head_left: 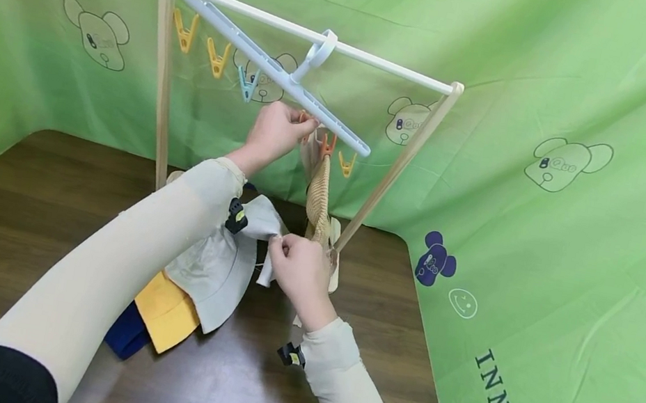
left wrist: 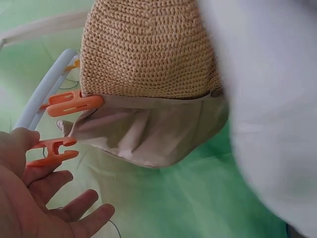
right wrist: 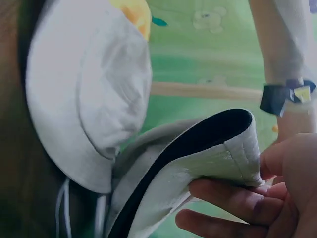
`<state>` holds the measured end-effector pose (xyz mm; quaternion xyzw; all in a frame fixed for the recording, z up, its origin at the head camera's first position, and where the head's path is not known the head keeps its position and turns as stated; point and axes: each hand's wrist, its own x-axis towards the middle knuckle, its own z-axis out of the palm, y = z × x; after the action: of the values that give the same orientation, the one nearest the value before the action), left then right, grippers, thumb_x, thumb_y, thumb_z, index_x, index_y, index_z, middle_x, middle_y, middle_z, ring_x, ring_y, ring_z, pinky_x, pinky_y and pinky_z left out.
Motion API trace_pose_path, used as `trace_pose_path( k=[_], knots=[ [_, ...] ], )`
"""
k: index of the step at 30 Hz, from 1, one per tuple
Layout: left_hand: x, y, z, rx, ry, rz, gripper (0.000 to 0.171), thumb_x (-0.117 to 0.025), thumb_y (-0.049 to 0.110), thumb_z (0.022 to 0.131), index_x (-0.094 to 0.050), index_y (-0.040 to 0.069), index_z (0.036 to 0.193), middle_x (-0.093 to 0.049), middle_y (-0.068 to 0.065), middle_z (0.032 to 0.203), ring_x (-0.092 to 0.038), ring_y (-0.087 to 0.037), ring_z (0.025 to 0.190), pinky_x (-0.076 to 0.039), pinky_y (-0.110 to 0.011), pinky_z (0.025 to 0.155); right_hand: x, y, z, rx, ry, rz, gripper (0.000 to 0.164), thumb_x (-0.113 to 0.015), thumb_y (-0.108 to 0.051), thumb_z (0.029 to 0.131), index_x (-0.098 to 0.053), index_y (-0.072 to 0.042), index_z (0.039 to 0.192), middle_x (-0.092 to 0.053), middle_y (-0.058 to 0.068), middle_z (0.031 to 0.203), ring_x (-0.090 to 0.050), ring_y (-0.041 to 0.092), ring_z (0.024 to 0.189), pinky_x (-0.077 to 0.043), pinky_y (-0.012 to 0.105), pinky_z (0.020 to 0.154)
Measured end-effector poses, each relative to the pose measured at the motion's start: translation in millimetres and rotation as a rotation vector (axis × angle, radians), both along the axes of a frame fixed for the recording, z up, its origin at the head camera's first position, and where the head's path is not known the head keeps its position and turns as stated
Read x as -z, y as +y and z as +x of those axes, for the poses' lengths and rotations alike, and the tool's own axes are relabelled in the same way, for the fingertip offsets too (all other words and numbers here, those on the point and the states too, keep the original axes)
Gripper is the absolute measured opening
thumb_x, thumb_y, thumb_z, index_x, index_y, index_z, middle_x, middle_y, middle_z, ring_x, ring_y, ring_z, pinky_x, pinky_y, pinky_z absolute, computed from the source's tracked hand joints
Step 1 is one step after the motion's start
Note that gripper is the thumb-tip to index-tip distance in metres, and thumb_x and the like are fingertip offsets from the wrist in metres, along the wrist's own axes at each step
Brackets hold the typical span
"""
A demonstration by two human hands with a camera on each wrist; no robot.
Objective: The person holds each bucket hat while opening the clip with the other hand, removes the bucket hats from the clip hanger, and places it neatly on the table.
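Note:
My left hand point(head_left: 273, 132) pinches an orange clothespin point(left wrist: 52, 152) under the light blue hanger point(head_left: 240, 40); the clothespin's jaws stand free of cloth. Beside it, another orange clothespin point(left wrist: 74, 103) grips a woven tan hat point(left wrist: 148, 49) with a beige cloth part, which hangs down. Lower down, my right hand point(head_left: 304, 272) pinches the edge of a pale grey cloth piece with dark lining point(right wrist: 198, 168). That piece reaches toward a light grey bucket hat point(right wrist: 104, 84) on the table; whether they are joined I cannot tell.
The hanger hooks over the white rail point(head_left: 246, 8) of a wooden stand. Yellow clothespins point(head_left: 216, 59) and a blue clothespin point(head_left: 246, 85) dangle from it. A yellow hat point(head_left: 169, 311) and a dark blue cloth item point(head_left: 127, 333) lie under the grey hat. Green printed curtain point(head_left: 541, 264) surrounds the table.

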<state>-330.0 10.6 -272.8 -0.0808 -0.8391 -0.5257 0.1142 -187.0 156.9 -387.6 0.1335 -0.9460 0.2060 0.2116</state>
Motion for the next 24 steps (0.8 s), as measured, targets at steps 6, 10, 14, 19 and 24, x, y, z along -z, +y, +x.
trace_pose_path(
  k=[6, 10, 14, 19, 24],
  knots=[
    [-0.3, -0.6, 0.7, -0.004, 0.005, -0.013, 0.038, -0.064, 0.046, 0.1, -0.078, 0.015, 0.084, -0.057, 0.004, 0.059, -0.033, -0.009, 0.046, -0.023, -0.024, 0.042, 9.5, -0.5, 9.7, -0.123, 0.041, 0.106, 0.047, -0.061, -0.026, 0.095, -0.038, -0.022, 0.054, -0.031, -0.011, 0.048, -0.038, 0.012, 0.045, -0.026, 0.028, 0.04],
    [-0.8, -1.2, 2.1, -0.007, -0.002, -0.026, 0.039, -0.063, 0.046, 0.101, -0.079, 0.012, 0.089, -0.053, 0.005, 0.058, -0.032, -0.009, 0.047, -0.023, -0.024, 0.043, 12.2, 2.8, 12.0, -0.172, 0.057, 0.187, 0.045, -0.062, -0.026, 0.096, -0.039, -0.022, 0.056, -0.032, -0.009, 0.048, -0.04, 0.013, 0.044, -0.029, 0.03, 0.04],
    [-1.2, -1.0, 2.8, -0.007, 0.0, -0.023, 0.039, -0.064, 0.045, 0.101, -0.079, 0.012, 0.088, -0.051, 0.004, 0.057, -0.032, -0.01, 0.047, -0.022, -0.024, 0.043, 13.5, 7.4, 13.9, -0.236, 0.09, 0.287, 0.043, -0.063, -0.027, 0.095, -0.041, -0.023, 0.058, -0.033, -0.009, 0.048, -0.041, 0.013, 0.043, -0.037, 0.034, 0.043],
    [-0.9, -1.0, 3.7, -0.006, 0.003, -0.015, 0.037, -0.064, 0.045, 0.1, -0.075, 0.017, 0.079, -0.053, 0.004, 0.058, -0.032, -0.01, 0.047, -0.023, -0.024, 0.043, 16.9, 10.4, 18.9, -0.311, 0.11, 0.392, 0.04, -0.066, -0.027, 0.094, -0.045, -0.022, 0.061, -0.035, -0.01, 0.049, -0.046, 0.013, 0.044, -0.042, 0.037, 0.043],
    [-0.9, -0.6, 4.8, -0.011, -0.002, -0.027, 0.036, -0.064, 0.046, 0.1, -0.073, 0.019, 0.077, -0.052, 0.003, 0.058, -0.032, -0.01, 0.047, -0.023, -0.025, 0.043, 21.0, 10.3, 23.7, -0.334, 0.123, 0.479, 0.04, -0.069, -0.03, 0.093, -0.047, -0.021, 0.061, -0.039, -0.01, 0.05, -0.049, 0.013, 0.045, -0.044, 0.037, 0.044]
  ],
)
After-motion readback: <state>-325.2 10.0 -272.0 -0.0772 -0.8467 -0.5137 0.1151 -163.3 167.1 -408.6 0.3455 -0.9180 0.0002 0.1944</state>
